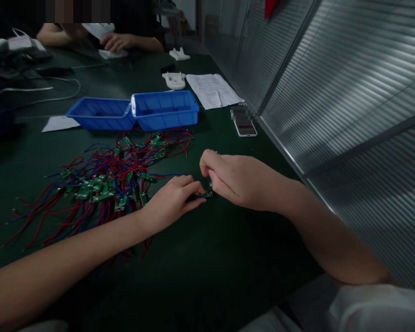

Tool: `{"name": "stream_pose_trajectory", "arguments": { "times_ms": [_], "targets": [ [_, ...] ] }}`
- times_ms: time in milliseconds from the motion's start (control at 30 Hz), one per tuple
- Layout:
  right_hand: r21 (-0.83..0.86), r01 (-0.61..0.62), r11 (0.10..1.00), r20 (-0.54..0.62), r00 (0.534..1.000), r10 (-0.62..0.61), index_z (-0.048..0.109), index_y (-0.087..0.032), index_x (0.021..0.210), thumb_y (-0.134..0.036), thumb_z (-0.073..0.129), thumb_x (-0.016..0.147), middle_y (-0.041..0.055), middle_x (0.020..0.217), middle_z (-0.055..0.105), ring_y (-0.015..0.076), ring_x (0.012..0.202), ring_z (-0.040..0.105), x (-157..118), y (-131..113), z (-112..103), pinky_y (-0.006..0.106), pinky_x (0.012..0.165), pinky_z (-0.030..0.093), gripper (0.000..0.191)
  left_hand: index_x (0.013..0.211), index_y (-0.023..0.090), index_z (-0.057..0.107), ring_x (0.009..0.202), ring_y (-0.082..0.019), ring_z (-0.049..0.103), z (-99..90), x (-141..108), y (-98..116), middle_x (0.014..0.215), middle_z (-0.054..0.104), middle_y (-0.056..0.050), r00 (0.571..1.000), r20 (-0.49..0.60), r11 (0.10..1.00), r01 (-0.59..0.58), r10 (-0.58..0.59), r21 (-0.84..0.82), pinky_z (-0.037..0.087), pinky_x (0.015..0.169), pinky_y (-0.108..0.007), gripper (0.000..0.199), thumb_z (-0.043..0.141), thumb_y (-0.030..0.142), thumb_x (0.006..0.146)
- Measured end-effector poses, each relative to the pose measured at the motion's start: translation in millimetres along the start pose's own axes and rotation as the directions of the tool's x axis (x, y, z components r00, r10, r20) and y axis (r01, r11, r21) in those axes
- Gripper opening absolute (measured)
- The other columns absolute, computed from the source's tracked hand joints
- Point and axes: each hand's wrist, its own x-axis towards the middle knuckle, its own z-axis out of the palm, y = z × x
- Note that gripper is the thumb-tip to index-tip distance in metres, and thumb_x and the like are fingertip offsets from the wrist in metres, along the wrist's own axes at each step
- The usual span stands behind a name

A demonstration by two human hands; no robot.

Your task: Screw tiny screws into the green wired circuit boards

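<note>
Between the thumb and fingers of my left hand (173, 198) is a small green circuit board (209, 194) with wires, its end sticking out past the fingertips. My right hand (244, 182) is curled closed just to the right, its fingertips close to that board. Small shiny bits show at the right fingers, but what they grip is hidden. Left of my hands lies a tangled heap of green circuit boards (97, 184) with red and blue wires, partly behind my left forearm.
Two blue bins (168, 121) stand behind the heap. Papers (207, 87), a phone (246, 129) and white plastic parts (175, 82) lie farther back. A glass partition with blinds (332, 87) borders the right side. Across the table, another person's hands (117, 42) hold something white.
</note>
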Motion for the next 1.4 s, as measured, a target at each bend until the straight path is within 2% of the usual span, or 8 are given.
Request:
{"name": "stream_pose_trajectory", "arguments": {
  "times_ms": [233,400,567,733,900,1133,1300,1400],
  "targets": [
    [-0.274,-0.077,0.959,-0.113,0.992,0.047,0.059,-0.018,0.076,-0.061,0.034,0.086,0.0035,0.061,0.057,0.0131,0.057,0.052,0,-4,10,0.026,0.051,0.017,0.051,0.099,0.019,0.058,0.083,-0.017,0.053,-2.2,1,1,0.09,0.055,-0.004,1.0,0.014,1.0,0.016,-0.016,0.013,0.043,0.072,-0.03,0.019,0.051,0.033,0.088],
    [-0.305,-0.226,0.925,-0.205,0.964,0.168,0.057,-0.017,0.085,-0.048,0.035,0.087,0.0052,0.067,0.06,0.0166,0.06,0.053,-2,-13,11,0.026,0.05,0.015,0.038,0.092,0.018,0.057,0.08,-0.017,0.052,0.6,1,-2,0.086,0.055,-0.004,1.0,-0.001,1.0,-0.015,0.015,0.022,0.043,0.073,-0.032,0.018,0.05,0.034,0.089],
    [-0.085,-0.054,0.995,-0.026,0.998,0.052,0.045,-0.015,0.11,-0.025,0.034,0.087,0.0043,0.083,0.063,0.0133,0.063,0.054,-4,-9,0,0.024,0.05,0.022,0.027,0.093,0.019,0.057,0.085,-0.019,0.053,2.3,0,-2,0.091,0.055,-0.006,1.0,-0.023,1.0,-0.018,0.019,0.02,0.044,0.076,-0.034,0.02,0.048,0.037,0.089],
    [-0.209,-0.045,0.977,-0.035,0.999,0.039,0.052,-0.017,0.1,-0.039,0.026,0.095,0.0038,0.07,0.062,0.0129,0.056,0.053,-2,0,3,0.024,0.048,0.018,0.035,0.104,0.019,0.056,0.087,-0.018,0.053,-0.2,1,0,0.095,0.055,-0.006,0.999,0.044,1.0,0.028,-0.028,0.004,0.045,0.078,-0.033,0.025,0.048,0.038,0.09],
    [-0.336,-0.229,0.914,-0.171,0.969,0.179,0.059,-0.016,0.076,-0.064,0.021,0.088,0.0067,0.063,0.059,0.0173,0.061,0.056,2,5,11,0.026,0.051,0.017,0.062,0.099,0.019,0.055,0.085,-0.018,0.052,-1.6,1,1,0.092,0.055,-0.005,0.999,0.025,1.0,0.022,-0.022,0.008,0.043,0.076,-0.032,0.022,0.049,0.037,0.089],
    [0.002,-0.071,0.997,0.004,0.997,0.071,0.045,-0.015,0.111,-0.025,0.033,0.09,0.0033,0.082,0.062,0.0123,0.064,0.054,-1,11,0,0.024,0.053,0.024,0.026,0.096,0.02,0.055,0.08,-0.017,0.051,-3.1,2,4,0.085,0.052,-0.003,1.0,0.026,1.0,0.017,-0.018,0.02,0.041,0.069,-0.029,0.019,0.049,0.037,0.089],
    [-0.047,0.0,0.999,0.034,0.999,0.002,0.055,-0.018,0.098,-0.042,0.033,0.094,0.0007,0.068,0.06,0.0104,0.057,0.05,-3,9,-2,0.023,0.052,0.022,0.033,0.1,0.019,0.054,0.083,-0.018,0.052,0.4,1,0,0.089,0.054,-0.005,1.0,0.019,0.999,0.016,-0.017,0.03,0.042,0.074,-0.032,0.023,0.049,0.038,0.089],
    [-0.187,-0.099,0.977,-0.056,0.994,0.09,0.062,-0.017,0.081,-0.058,0.027,0.09,0.0031,0.062,0.058,0.0122,0.056,0.051,0,2,4,0.025,0.052,0.019,0.054,0.104,0.019,0.054,0.085,-0.019,0.052,2.5,0,-1,0.091,0.055,-0.006,1.0,0.014,0.999,0.021,-0.021,0.042,0.043,0.076,-0.033,0.025,0.049,0.038,0.089]
  ]
}}
